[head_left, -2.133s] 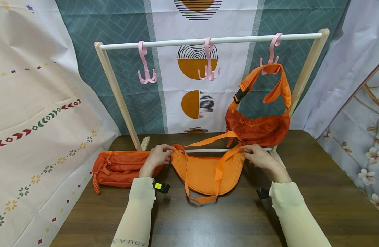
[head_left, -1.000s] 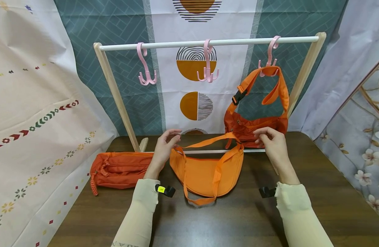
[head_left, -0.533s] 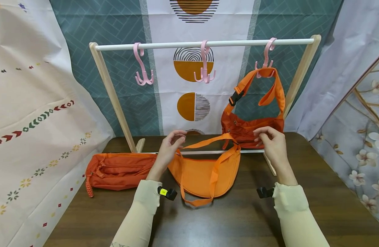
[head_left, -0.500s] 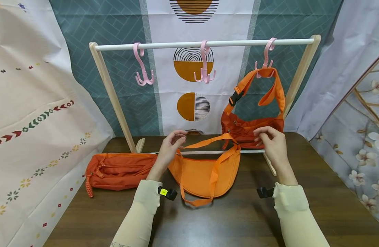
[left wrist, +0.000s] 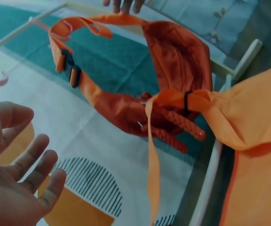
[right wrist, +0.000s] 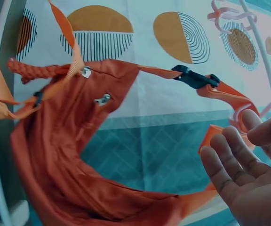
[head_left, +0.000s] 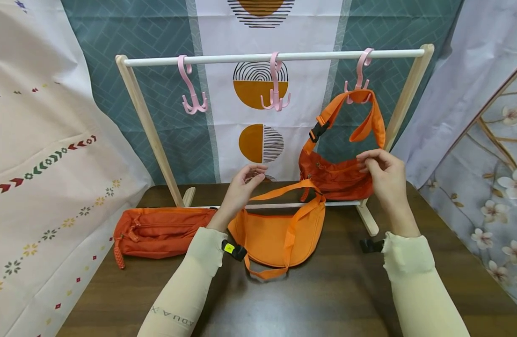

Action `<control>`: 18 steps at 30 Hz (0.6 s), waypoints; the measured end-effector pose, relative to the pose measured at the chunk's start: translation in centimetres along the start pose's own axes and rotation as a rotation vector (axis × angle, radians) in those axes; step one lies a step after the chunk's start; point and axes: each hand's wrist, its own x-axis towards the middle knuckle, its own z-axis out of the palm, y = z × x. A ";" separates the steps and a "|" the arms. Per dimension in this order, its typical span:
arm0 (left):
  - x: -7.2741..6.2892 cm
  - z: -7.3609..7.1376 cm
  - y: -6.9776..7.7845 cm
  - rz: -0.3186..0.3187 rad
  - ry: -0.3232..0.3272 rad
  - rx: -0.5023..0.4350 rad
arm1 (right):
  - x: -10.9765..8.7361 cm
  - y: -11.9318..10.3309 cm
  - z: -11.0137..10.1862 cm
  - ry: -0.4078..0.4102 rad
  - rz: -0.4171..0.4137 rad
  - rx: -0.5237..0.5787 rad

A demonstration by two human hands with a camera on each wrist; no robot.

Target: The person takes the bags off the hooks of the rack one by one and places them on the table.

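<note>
A rust-red waist bag [head_left: 334,180] hangs by its orange strap [head_left: 372,122] from the right pink hook [head_left: 359,75], a black buckle [head_left: 319,131] on the strap. My right hand [head_left: 384,180] is in front of that bag's right end, empty, its fingers loosely bent in the right wrist view. Below and left, a light orange crescent bag [head_left: 268,234] rests on the table, its strap looped over its front. My left hand [head_left: 241,187], also empty with fingers spread, is raised over this bag's left top corner. Another rust-red bag [head_left: 165,231] lies at the left, partly behind my left forearm.
A wooden rack with a white top rail [head_left: 237,59] spans the back of the table [head_left: 309,299]. Two more pink hooks, one left [head_left: 192,86] and one central [head_left: 275,84], hang bare from it. The low white bar [head_left: 346,203] runs behind the light orange bag. Patterned cloths surround the table.
Both hands have left the top corners of the light orange bag and risen. In the last half second the right moved right and up to the hanging bag; the left rose slightly rightward.
</note>
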 end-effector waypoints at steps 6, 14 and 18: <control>1.7 0.4 1.7 -0.003 -0.018 -0.070 | 1.8 -1.3 -0.7 0.004 -0.052 -0.090; 3.7 0.9 3.4 0.046 -0.036 -0.052 | 4.5 -3.8 -1.1 0.002 -0.123 -0.182; 4.5 0.8 3.4 0.021 -0.046 -0.046 | 5.9 -4.9 -1.0 0.009 -0.143 -0.192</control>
